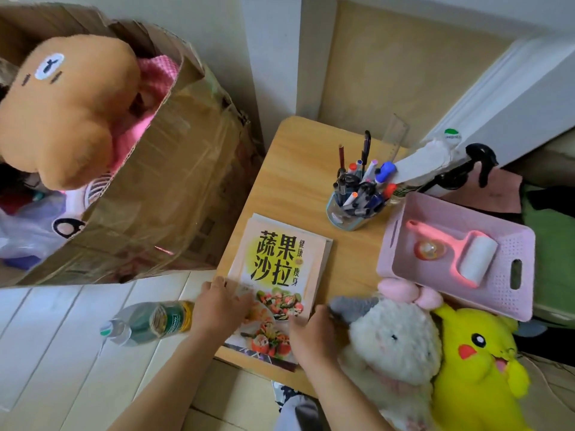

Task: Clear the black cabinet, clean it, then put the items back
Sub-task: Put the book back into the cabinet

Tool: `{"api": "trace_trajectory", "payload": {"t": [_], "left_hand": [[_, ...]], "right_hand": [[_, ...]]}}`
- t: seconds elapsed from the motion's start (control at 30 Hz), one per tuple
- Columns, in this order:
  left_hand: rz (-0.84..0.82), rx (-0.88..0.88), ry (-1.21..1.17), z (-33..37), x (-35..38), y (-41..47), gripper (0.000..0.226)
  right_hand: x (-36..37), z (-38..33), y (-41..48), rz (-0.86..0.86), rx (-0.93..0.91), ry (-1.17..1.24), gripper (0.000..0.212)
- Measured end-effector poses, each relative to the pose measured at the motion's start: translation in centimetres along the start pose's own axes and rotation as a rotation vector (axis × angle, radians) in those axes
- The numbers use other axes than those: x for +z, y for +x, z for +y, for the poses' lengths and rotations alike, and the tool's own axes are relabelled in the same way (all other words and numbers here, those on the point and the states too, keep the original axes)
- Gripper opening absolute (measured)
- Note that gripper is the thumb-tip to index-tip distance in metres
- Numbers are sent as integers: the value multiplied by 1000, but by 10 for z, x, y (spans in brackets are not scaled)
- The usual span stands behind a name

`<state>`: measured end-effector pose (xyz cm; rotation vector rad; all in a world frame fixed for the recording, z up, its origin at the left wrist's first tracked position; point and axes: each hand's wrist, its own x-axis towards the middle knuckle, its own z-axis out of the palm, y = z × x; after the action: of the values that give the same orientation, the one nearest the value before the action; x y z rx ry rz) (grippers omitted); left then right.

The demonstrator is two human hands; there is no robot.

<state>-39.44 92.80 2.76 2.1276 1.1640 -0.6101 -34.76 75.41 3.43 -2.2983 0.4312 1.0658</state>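
A cookbook (280,259) with a yellow circle and salad photos on its cover lies on a stack of books on the small wooden table (295,181). My left hand (221,306) grips the stack's left edge. My right hand (311,334) holds its lower right corner. A pen holder (357,200) full of pens and markers stands behind the books. A pink basket (510,275) with a lint roller (466,253) sits at the table's right. A white plush (392,340) and a yellow plush (479,362) lie beside my right hand. No black cabinet is in view.
A large cardboard box (161,194) with a brown plush bear (71,110) stands left of the table. A plastic bottle (149,321) lies on the white floor. A spray bottle (460,172) leans behind the basket.
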Motion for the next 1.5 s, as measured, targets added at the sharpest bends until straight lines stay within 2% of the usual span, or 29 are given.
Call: {"api": "trace_trajectory", "payload": {"t": [0.03,0.07,0.23,0.3,0.37,0.5,0.57,0.73,0.87,0.97,1.03,1.17,1.3,1.5], "left_hand": [[-26,-28,-37,-4,0,8,70],[-55,-57,-93,-6,0,14,74],[-172,-92,-244,7,-11,15,48],[-247,-69,-343,10,-17,12,46],[-295,-56,-390,11,-21,10,55],[-238,-42,-426,13,-23,-2,74],[-190,-36,-459,15,-25,-16,68],[-209,63,-595,24,-58,-67,45],[-274,131,-631,38,-103,-114,45],[-275,179,-643,57,-136,-147,45],[-265,227,-658,74,-157,-169,45],[-176,329,-698,121,-195,-210,38],[-106,462,-697,177,-226,-257,28],[-69,633,-682,270,-259,-344,33]], "right_hand": [[1,-1,0,-3,14,17,45],[0,-3,0,-8,28,35,46],[1,-7,7,-8,102,76,46],[2,-6,9,-19,113,121,45],[3,-5,11,-28,113,143,44],[5,-4,10,-40,96,193,42],[4,-2,6,-68,89,227,44],[-23,-3,-23,-239,52,380,14],[-64,-29,-62,-452,14,439,35],[-95,-48,-85,-624,16,648,54],[-123,-59,-100,-683,-20,756,53],[-188,-83,-129,-626,-147,807,69],[-263,-105,-168,-467,-325,854,59],[-387,-107,-233,-248,-566,878,43]]}}
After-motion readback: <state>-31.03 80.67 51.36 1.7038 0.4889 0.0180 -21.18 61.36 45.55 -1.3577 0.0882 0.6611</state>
